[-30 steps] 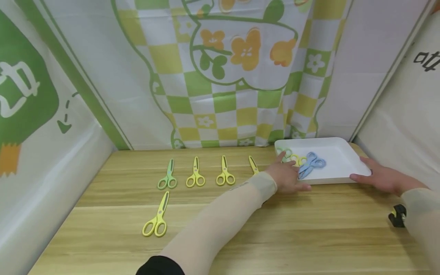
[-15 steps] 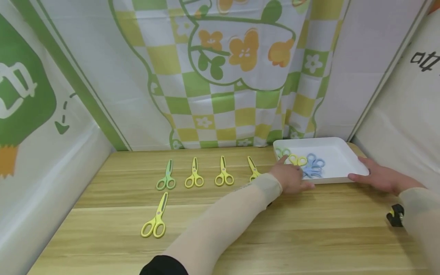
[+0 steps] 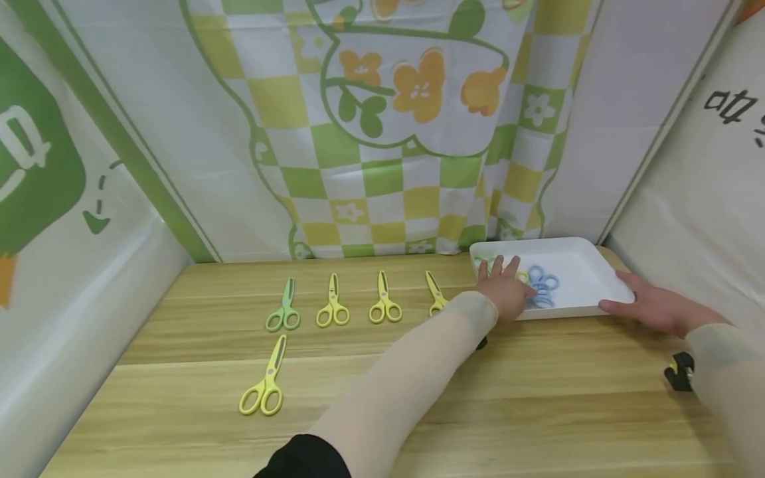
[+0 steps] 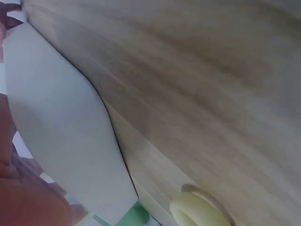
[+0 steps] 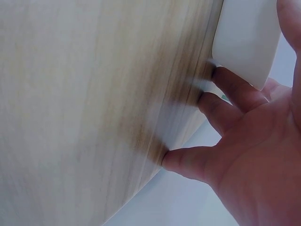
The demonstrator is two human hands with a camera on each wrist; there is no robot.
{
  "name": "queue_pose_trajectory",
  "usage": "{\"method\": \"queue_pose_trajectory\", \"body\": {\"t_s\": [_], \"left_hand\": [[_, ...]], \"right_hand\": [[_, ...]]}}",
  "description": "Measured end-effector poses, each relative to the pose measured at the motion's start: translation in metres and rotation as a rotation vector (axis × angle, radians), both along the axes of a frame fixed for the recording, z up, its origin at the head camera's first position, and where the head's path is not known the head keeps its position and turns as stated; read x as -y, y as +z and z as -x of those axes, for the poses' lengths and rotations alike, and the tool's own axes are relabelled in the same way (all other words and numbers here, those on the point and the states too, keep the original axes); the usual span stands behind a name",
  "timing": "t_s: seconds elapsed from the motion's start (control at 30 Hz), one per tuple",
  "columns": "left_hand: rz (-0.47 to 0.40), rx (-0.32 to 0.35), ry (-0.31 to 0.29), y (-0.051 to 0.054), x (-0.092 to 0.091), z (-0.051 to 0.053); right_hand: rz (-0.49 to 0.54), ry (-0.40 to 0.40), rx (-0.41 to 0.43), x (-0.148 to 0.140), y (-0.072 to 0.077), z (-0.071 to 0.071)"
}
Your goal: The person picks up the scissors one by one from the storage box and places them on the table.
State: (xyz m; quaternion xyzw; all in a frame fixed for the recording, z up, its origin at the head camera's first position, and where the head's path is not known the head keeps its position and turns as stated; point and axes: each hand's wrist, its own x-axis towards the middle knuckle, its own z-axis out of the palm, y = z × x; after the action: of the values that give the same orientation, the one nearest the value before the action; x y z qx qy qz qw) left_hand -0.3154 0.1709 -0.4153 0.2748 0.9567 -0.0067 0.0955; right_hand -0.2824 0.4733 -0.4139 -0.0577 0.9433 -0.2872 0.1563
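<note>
At the table's back right sits a white tray (image 3: 588, 282). My left hand (image 3: 505, 291) reaches over its front left part, fingers spread, gripping nothing visible. Blue scissors (image 3: 542, 289) lie beside my thumb; yellow handles (image 3: 522, 277) and green ones are partly hidden by the fingers. My right hand (image 3: 663, 307) holds the tray's right front corner between thumb and fingers. In the left wrist view, my left hand (image 4: 33, 193) is beside the tray's outer wall (image 4: 70, 117). In the right wrist view, fingertips of my right hand (image 5: 254, 141) touch the table around the tray corner (image 5: 247, 42).
Green scissors (image 3: 287, 307) and several yellow scissors (image 3: 333, 309) stand in a row left of the tray, blades pointing back. Another yellow pair (image 3: 270, 382) lies in front of them. A black object (image 3: 680, 372) is near my right forearm. A patterned curtain (image 3: 382, 172) hangs behind the table.
Over the blue scissors, my left hand has let go and its fingers have spread over the tray's left side. The blue scissors now lie closer to the front wall. My right hand keeps its hold.
</note>
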Motion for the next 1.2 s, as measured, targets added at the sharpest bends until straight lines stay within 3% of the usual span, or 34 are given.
{"method": "queue_pose_trajectory", "body": {"t_s": [0.1, 0.3, 0.53, 0.83, 1.03, 1.2], "left_hand": [[0.020, 0.008, -0.014, 0.002, -0.003, 0.002], [0.081, -0.064, -0.127, 0.011, -0.003, -0.003], [0.071, -0.151, -0.152, 0.020, -0.002, -0.008], [0.214, -0.245, -0.235, 0.002, -0.023, 0.000], [0.231, -0.253, -0.294, 0.001, -0.025, 0.000], [0.233, -0.261, -0.296, 0.002, -0.025, 0.000]], "right_hand": [[-0.010, -0.008, 0.004, 0.001, 0.001, 0.001], [-0.013, -0.010, 0.011, 0.002, 0.001, 0.000], [-0.057, 0.010, -0.014, 0.004, 0.005, 0.000], [-0.046, 0.004, -0.001, 0.001, 0.003, 0.001], [-0.014, 0.007, 0.006, 0.001, 0.002, 0.000], [-0.031, 0.016, -0.008, 0.000, 0.001, -0.001]]}}
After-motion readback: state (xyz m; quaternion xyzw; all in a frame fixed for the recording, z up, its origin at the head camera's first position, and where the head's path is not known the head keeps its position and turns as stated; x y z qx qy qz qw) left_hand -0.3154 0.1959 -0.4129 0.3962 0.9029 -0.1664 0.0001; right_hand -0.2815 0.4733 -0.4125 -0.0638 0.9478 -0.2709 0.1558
